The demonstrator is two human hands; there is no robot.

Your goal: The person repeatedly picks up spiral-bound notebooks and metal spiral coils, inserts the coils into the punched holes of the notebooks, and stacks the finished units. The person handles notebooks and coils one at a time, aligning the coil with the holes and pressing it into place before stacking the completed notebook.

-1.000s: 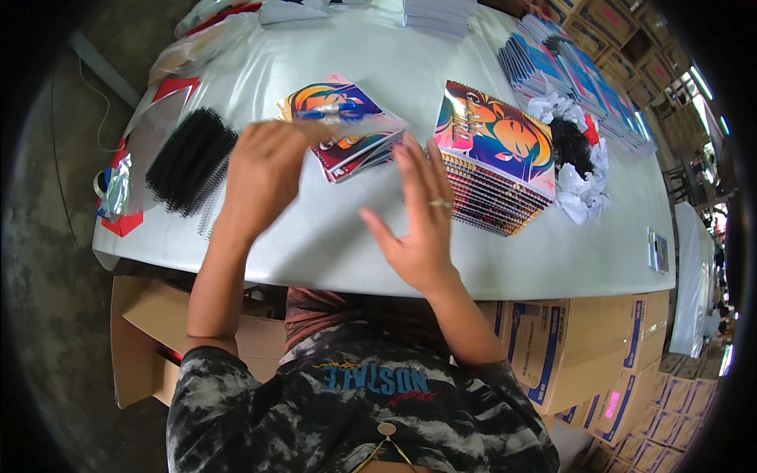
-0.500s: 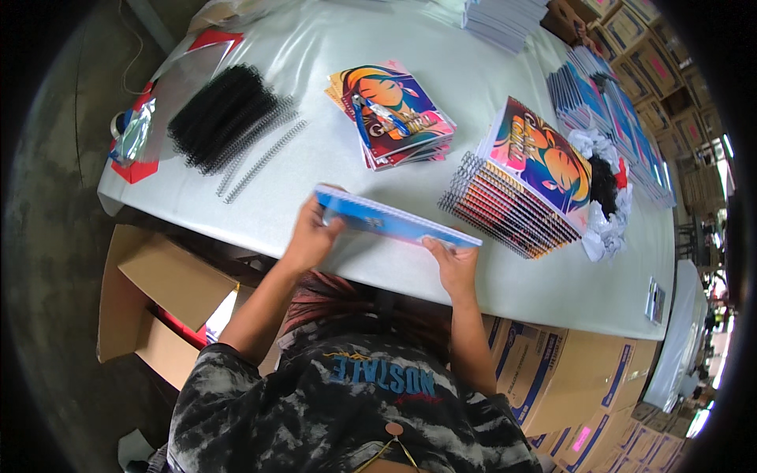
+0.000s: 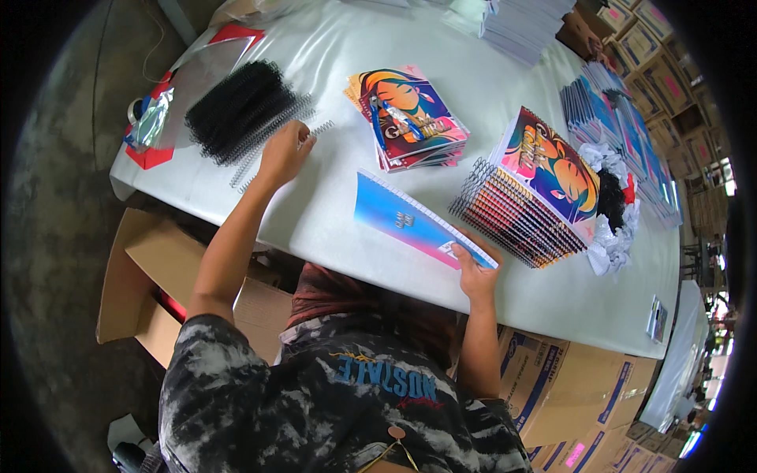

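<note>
In my right hand (image 3: 477,266) is an unbound notebook (image 3: 406,221) with a blue-to-pink cover, gripped by its right end, thumb on top. A row of punched holes runs along its upper long edge. Over at the left, my left hand (image 3: 285,154) has its fingers closed on a loose spiral binding coil (image 3: 322,128), whose ends show on both sides of the hand. Beside that hand lies a thick heap of black spiral coils (image 3: 236,110). Beyond the held notebook sits a stack of notebooks with illustrated covers (image 3: 414,118), blue-handled pliers (image 3: 402,118) on top.
Coil-bound notebooks (image 3: 544,185) are piled at the right, next to crumpled white plastic (image 3: 611,240). Blue notebooks (image 3: 587,106) and a white paper stack (image 3: 520,27) stand farther back. An open cardboard box (image 3: 169,264) is below the table's left edge; closed cartons (image 3: 552,378) sit below right.
My left hand has let go of the notebook and moved left and away to a loose coil. My right hand keeps the notebook, now tilted with its cover showing more.
</note>
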